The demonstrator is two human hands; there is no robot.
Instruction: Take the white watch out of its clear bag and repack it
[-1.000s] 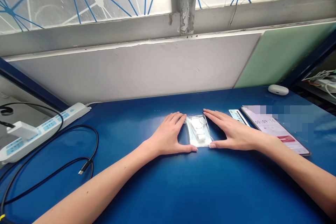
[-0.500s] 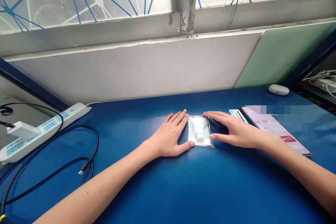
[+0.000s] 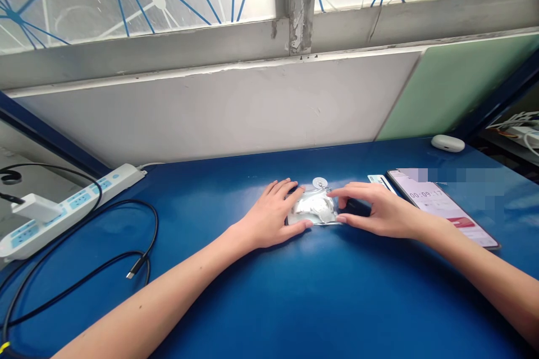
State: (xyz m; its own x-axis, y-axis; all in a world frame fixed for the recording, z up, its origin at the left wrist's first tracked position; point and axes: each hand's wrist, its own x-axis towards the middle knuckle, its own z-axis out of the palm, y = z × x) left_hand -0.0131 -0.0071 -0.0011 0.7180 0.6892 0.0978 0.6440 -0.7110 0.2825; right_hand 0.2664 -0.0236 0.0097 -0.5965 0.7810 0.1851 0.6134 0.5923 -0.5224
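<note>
**Bracketing a clear packet with both hands**

The clear packet, something white inside, lies on the blue table; clock directions run from it, twelve pointing to the wall. At nine o'clock the left hand rests palm down, fingers slightly spread, thumb held apart, tips on the packet's edge. At three o'clock the right hand has thumb and forefinger apart at the opposite edge; whether they grip it, I cannot tell. A round disc sits at twelve. Farther off: phone at three, card at two, power strip at nine.
</note>
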